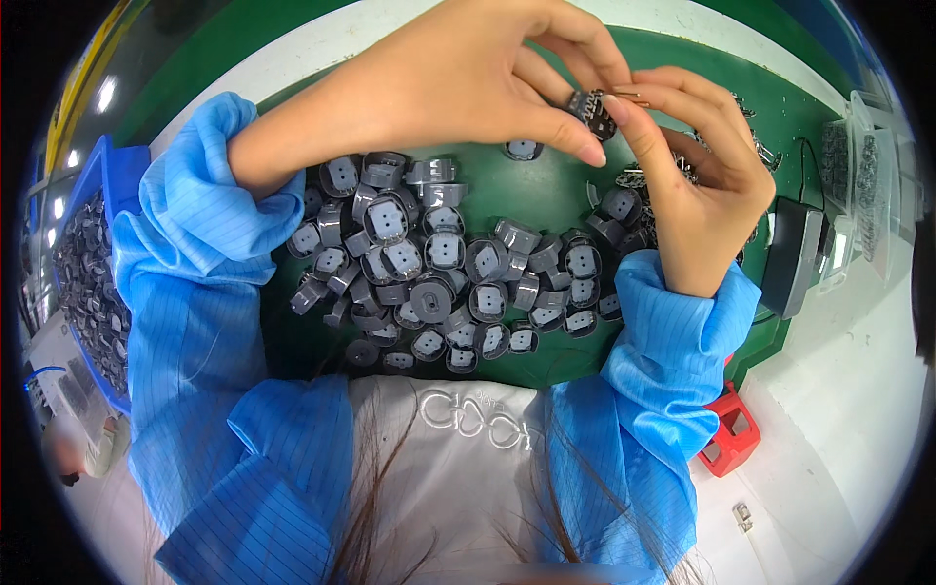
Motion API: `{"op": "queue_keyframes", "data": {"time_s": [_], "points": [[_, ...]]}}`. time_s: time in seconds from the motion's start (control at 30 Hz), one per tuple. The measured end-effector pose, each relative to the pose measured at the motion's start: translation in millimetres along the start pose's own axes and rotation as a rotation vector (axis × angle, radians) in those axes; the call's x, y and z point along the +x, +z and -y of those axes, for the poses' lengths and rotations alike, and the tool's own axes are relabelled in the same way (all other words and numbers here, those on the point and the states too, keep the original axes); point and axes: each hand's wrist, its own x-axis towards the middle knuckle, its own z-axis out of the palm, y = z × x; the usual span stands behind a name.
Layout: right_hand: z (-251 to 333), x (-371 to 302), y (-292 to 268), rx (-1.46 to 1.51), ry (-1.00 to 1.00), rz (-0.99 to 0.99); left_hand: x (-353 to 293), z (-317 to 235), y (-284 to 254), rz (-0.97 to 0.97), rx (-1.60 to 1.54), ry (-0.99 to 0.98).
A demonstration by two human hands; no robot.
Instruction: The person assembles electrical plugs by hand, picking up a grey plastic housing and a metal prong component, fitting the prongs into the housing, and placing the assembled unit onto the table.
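My left hand [478, 78] grips a small dark plastic part [591, 105], with silvery detail on its face, between thumb and fingers. Close against it, my right hand [704, 161] pinches thin copper-coloured metal pieces [634, 98] between thumb and forefinger; their full shape is hidden by the fingers. Both hands are raised over the far side of the green work surface [556, 200]. Below them spreads a heap of grey plastic housings [446, 251], many showing a pale inner face with small holes. One housing [524, 149] lies apart under my left hand.
Loose shiny metal parts [767, 154] lie around and behind my right hand. A blue bin [105, 185] full of similar grey parts stands at the left. Rightward are a black box-shaped device [792, 255], a clear plastic container [860, 127] and, lower, a red plastic object [731, 431].
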Motion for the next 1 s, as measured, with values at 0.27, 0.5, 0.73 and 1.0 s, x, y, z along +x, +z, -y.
{"op": "queue_keyframes", "data": {"time_s": [0.27,0.5,0.73,1.0], "points": [[-3,-2,3,-0.102,-0.150,-0.082,17,35,-14,0.163,-0.003,0.674],[2,-7,11,-0.397,-0.369,-0.191,23,45,-11,0.099,0.071,0.845],[-6,-7,14,-0.298,-0.249,-0.173,2,13,-7,0.002,-0.232,-0.033],[-10,-8,21,0.303,0.138,0.054,-1,-3,5,-0.128,-0.072,0.048]]}}
